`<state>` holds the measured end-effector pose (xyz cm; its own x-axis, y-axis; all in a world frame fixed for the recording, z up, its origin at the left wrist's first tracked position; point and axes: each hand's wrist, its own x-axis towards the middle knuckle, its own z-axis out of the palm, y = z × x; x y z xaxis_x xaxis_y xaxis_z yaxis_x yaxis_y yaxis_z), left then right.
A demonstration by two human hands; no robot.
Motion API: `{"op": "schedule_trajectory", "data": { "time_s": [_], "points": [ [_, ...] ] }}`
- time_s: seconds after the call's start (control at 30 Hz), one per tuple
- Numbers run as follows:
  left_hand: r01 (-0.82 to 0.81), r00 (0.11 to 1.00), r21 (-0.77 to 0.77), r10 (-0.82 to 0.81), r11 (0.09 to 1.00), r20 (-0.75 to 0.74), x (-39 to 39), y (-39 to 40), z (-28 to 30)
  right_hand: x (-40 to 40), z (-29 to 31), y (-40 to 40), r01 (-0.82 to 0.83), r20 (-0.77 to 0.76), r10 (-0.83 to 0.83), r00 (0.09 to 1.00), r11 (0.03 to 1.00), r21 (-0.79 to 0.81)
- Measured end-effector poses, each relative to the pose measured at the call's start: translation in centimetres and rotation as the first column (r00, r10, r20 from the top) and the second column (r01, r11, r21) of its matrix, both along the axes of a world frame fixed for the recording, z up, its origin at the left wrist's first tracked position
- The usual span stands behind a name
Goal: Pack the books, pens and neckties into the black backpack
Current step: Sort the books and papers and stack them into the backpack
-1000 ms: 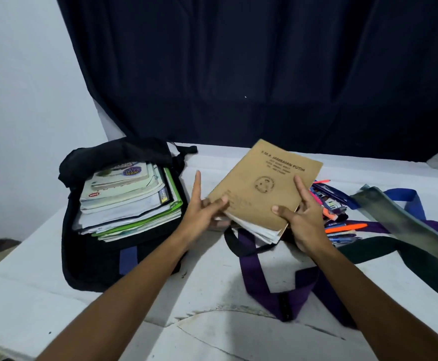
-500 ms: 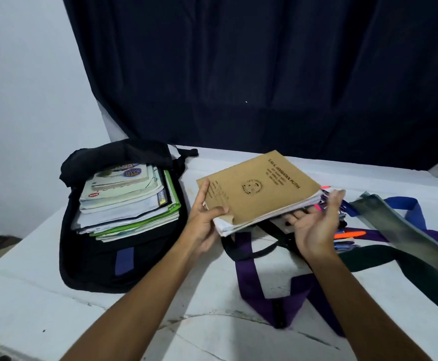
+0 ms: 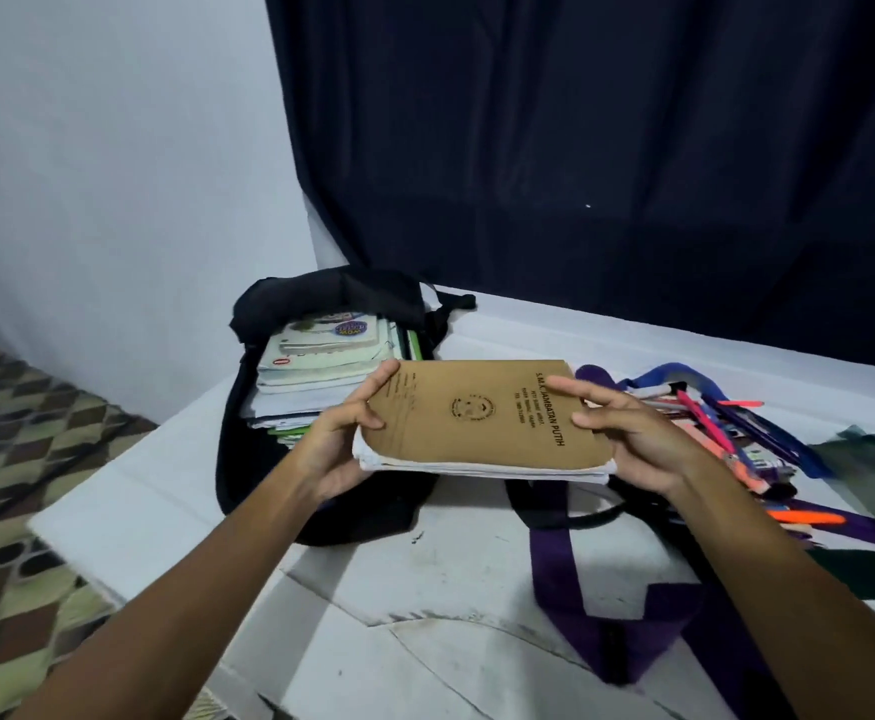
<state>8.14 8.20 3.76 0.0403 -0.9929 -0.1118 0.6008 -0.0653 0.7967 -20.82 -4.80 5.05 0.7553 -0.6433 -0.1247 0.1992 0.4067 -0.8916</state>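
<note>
I hold a small stack of brown-covered books (image 3: 482, 418) level above the table, just right of the black backpack (image 3: 263, 459). My left hand (image 3: 341, 439) grips the stack's left end, thumb on the cover. My right hand (image 3: 632, 439) grips its right end. The backpack lies open on its back with a pile of books (image 3: 315, 366) inside. Pens (image 3: 721, 433) lie in a heap to the right. A purple necktie (image 3: 565, 569), a blue necktie (image 3: 658, 374) and a dark green necktie (image 3: 872, 569) sprawl over the table.
The white table (image 3: 165, 491) ends at a left edge near the backpack, above patterned floor (image 3: 14, 459). A dark curtain (image 3: 580, 148) hangs behind. A grey-green flat piece (image 3: 872, 459) lies at the far right.
Both hands carried the brown stack leftward toward the backpack and turned it level. My right hand shifted from under the stack to gripping its right end. The camera swung left.
</note>
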Motion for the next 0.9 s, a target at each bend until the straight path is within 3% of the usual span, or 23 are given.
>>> {"op": "schedule_trajectory", "data": {
  "time_s": [0.23,0.4,0.47,0.5,0.53,0.57,0.6,0.63,0.7,0.73,0.8,0.9],
  "points": [
    [-0.152,0.987,0.049,0.149,0.987,0.065,6.7,1.2,1.1,9.1,1.8,-0.4,-0.148,-0.153,0.135,0.979,0.986,-0.076],
    [-0.16,0.987,0.127,0.155,0.979,0.049,11.5,-0.3,1.0,14.1,1.8,-1.0,-0.081,-0.146,0.075,0.986,0.996,-0.036],
    [-0.125,0.979,0.164,0.095,0.979,0.178,13.8,-2.0,1.9,15.9,1.7,-1.1,0.003,-0.121,-0.003,0.993,1.0,0.0],
    [-0.135,0.947,0.171,0.076,0.976,0.313,15.0,-3.0,2.5,16.7,1.6,-1.1,0.046,-0.112,-0.044,0.993,0.999,0.015],
    [-0.163,0.875,0.166,0.065,0.973,0.48,16.4,-4.3,3.3,17.7,1.4,-1.1,0.097,-0.106,-0.094,0.99,0.995,0.028],
    [-0.219,0.749,0.134,0.079,0.967,0.657,18.0,-5.6,4.0,18.7,1.3,-1.0,0.153,-0.099,-0.148,0.984,0.987,0.04],
    [-0.287,0.576,0.061,0.121,0.956,0.808,19.7,-7.0,4.6,19.6,1.1,-1.0,0.21,-0.097,-0.205,0.974,0.976,0.047],
    [-0.331,0.349,-0.084,0.205,0.94,0.914,21.4,-8.4,5.0,20.5,1.0,-1.0,0.264,-0.1,-0.258,0.961,0.963,0.049],
    [-0.188,-0.09,-0.354,0.343,0.916,0.935,24.3,-11.2,5.1,21.9,0.6,-0.6,0.357,-0.128,-0.35,0.928,0.933,0.038],
    [-0.042,-0.244,-0.384,0.363,0.922,0.899,25.1,-12.5,4.9,22.6,0.3,-0.4,0.402,-0.15,-0.394,0.907,0.915,0.025],
    [0.136,-0.387,-0.251,0.284,0.958,0.877,25.6,-14.6,4.6,24.0,0.1,0.1,0.484,-0.186,-0.477,0.859,0.875,-0.01],
    [0.167,-0.476,-0.024,0.102,0.986,0.874,26.0,-16.8,4.3,26.4,0.1,1.1,0.567,-0.196,-0.567,0.8,0.822,-0.061]
  ]
}}
